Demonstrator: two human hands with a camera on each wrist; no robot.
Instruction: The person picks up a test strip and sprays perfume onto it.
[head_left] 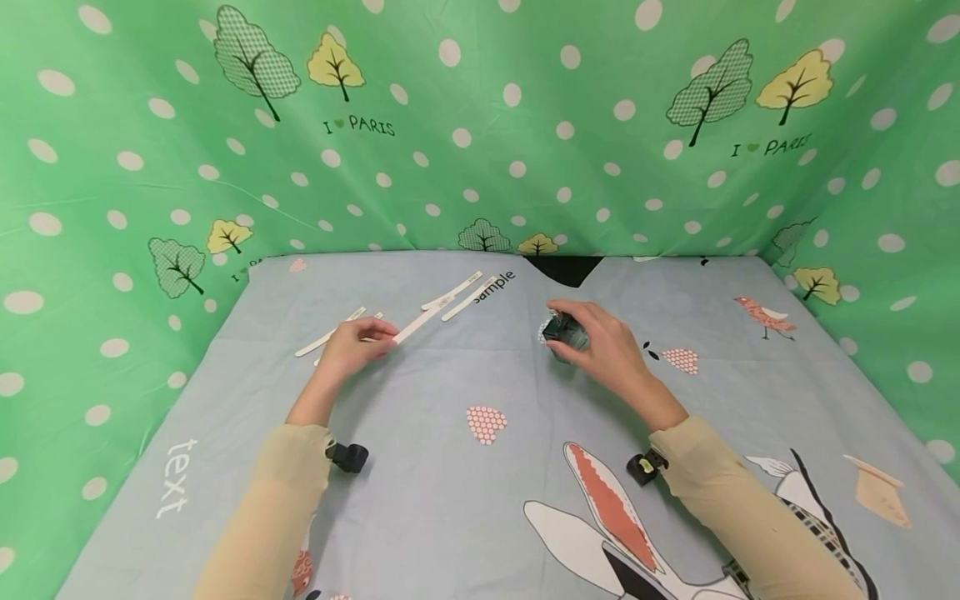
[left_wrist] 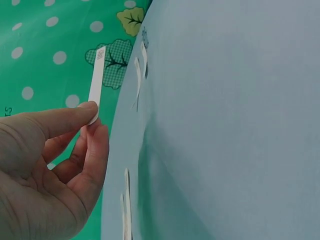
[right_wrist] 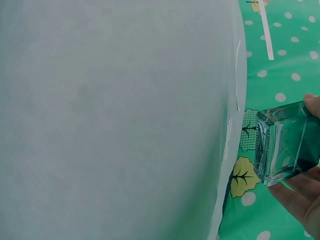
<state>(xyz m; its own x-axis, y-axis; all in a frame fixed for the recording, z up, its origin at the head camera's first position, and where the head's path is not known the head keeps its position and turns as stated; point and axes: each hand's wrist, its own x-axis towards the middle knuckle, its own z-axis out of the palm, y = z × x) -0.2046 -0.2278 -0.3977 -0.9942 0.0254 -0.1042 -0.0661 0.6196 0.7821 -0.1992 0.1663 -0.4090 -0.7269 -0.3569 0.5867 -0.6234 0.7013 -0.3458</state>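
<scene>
A narrow white paper strip is pinched between the thumb and fingers of my left hand. In the left wrist view the strip points up and away from the fingertips, with a small printed mark at its far end. My right hand grips a small glass perfume bottle from its sides, thumb and fingers on opposite faces. From the right wrist, the bottle looks dark teal with a thick clear base turned toward the table. A gap separates bottle and strip.
More white strips lie on the grey-blue printed tablecloth: a pair toward the back and others beside the left hand, partly hidden by it. Green dotted curtains enclose the back and sides.
</scene>
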